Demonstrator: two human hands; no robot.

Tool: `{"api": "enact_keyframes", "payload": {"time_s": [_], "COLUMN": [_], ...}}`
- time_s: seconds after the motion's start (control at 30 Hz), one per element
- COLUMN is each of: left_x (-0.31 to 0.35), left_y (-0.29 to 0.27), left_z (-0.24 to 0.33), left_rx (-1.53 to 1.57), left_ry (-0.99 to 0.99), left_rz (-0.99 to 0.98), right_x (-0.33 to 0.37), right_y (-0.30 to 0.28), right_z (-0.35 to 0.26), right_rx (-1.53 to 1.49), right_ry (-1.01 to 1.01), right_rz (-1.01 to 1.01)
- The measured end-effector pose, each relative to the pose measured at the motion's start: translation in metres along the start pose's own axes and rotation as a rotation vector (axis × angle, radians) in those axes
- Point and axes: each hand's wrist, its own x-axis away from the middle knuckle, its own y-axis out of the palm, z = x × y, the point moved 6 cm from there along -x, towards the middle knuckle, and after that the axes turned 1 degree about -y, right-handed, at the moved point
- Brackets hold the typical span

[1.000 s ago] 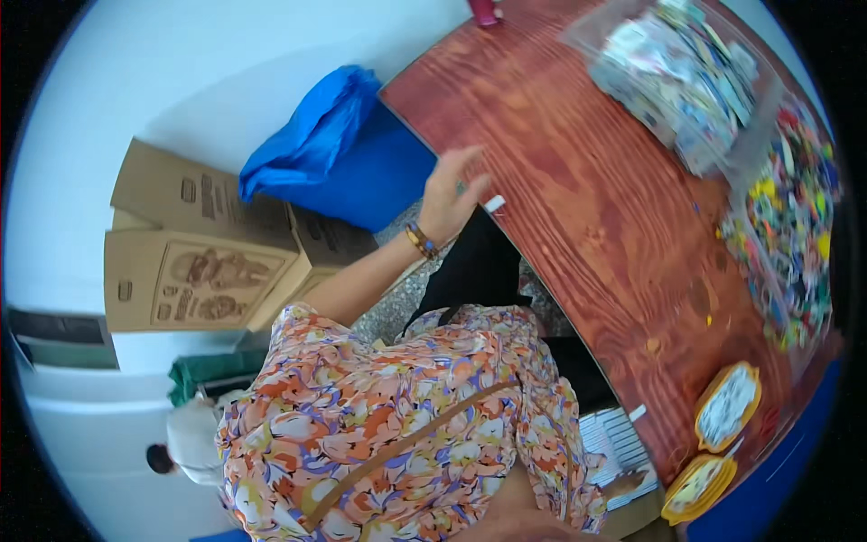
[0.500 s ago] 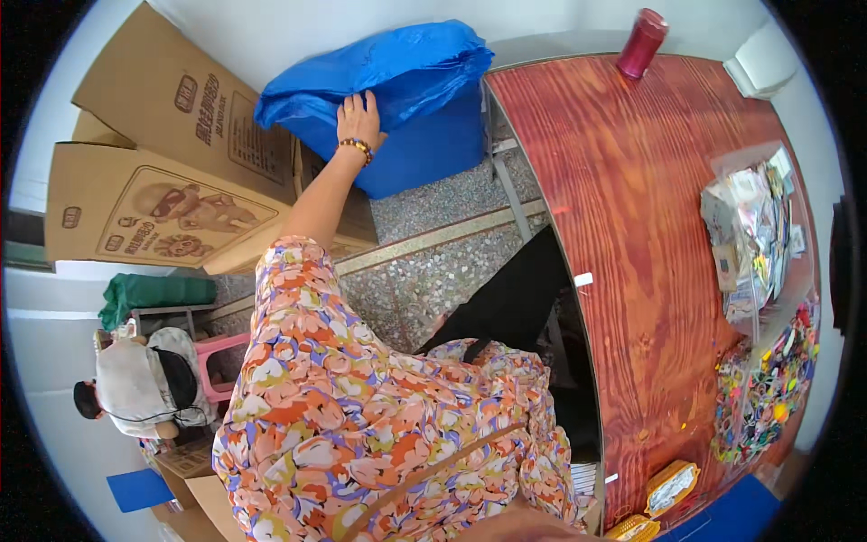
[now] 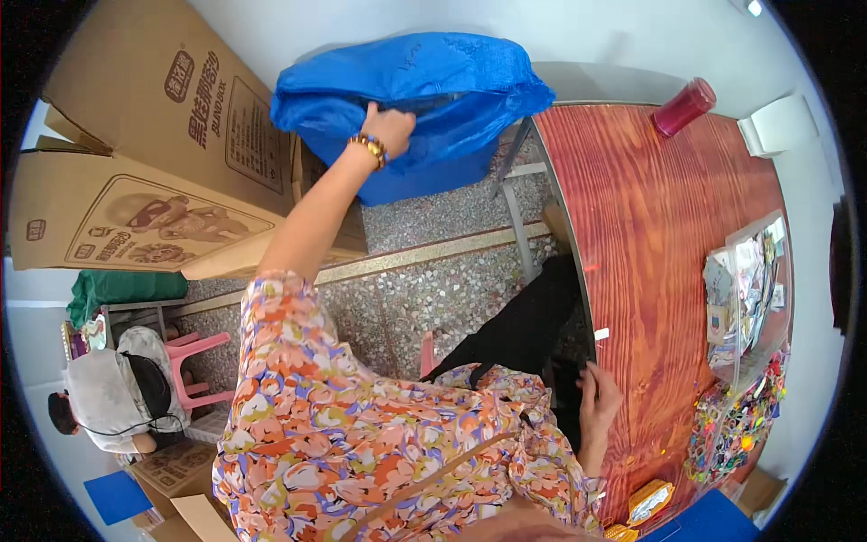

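Note:
My left hand, a beaded bracelet at its wrist, is at the mouth of a large blue plastic bag. Its fingers are curled onto the plastic at the dark opening, and part of them is hidden. The bag stands over a blue box-like container on the floor. At the table's near edge, my right hand rests with its fingers extended, holding nothing. Under it is the red-brown wood-grain table.
Large cardboard cartons stand left of the bag. On the table are a red cup, a clear bin of packets, a colourful pile of small pieces and a yellow basket. Another person sits near a pink stool.
My left hand has gone from lying spread on the bag to curling at its opening, which gapes more. My right hand has come into view at the table edge. The view has shifted.

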Motion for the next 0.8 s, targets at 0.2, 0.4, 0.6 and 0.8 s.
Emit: {"api": "enact_keyframes", "payload": {"time_s": [0.2, 0.4, 0.6, 0.8], "left_x": [-0.031, -0.075, -0.069, -0.066], "left_y": [-0.030, -0.132, -0.112, -0.039], "left_z": [-0.028, -0.031, -0.111, -0.152], "left_rx": [0.534, 0.644, 0.615, 0.230], "left_ry": [0.005, -0.007, -0.025, -0.244], "left_rz": [0.294, 0.694, 0.853, 0.479], "right_x": [-0.081, -0.075, -0.043, -0.053], "right_y": [0.055, 0.052, 0.018, 0.029], "right_z": [-0.044, -0.027, 0.026, 0.027], "right_rx": [0.127, 0.097, -0.182, -0.239], "right_ry": [-0.240, -0.178, 0.096, 0.149], "right_rz": [-0.229, -0.146, 0.159, 0.232]}}
